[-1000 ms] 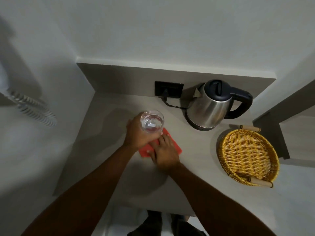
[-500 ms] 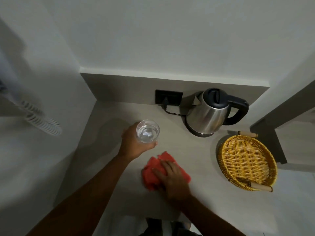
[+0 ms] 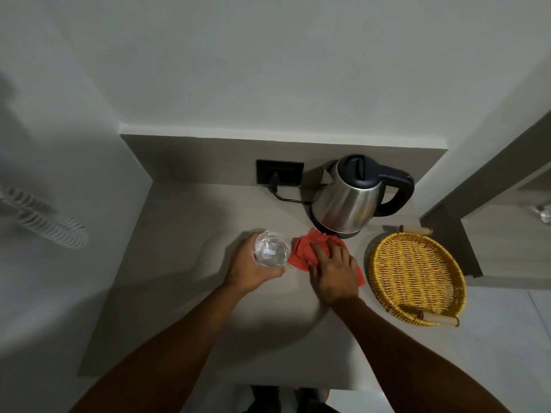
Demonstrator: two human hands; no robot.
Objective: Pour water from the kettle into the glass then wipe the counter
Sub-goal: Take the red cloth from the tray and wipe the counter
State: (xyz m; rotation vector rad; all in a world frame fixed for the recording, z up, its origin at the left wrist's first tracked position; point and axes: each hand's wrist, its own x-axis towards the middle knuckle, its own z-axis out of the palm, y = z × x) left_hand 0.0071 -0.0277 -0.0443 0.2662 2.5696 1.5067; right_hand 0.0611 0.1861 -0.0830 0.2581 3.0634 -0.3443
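Head view, looking down: the glass (image 3: pixel 272 252) sits just left of frame centre, wrapped from the left and below by the left hand (image 3: pixel 250 267), fingers closed round its wall; whether its base touches the counter (image 3: pixel 185 263) I cannot tell. It looks to hold clear water. Touching its right side is a red cloth (image 3: pixel 301 251), crumpled, pressed flat onto the counter by the right hand (image 3: pixel 333 271), palm down with fingers spread rather than clenched. Just above the cloth, right of centre, the steel kettle (image 3: pixel 347 201) stands upright on its base, black handle pointing right, its cord running to a black wall socket (image 3: pixel 280 172). At the right edge of the counter lies a yellow wicker tray (image 3: pixel 417 278), near the right hand.
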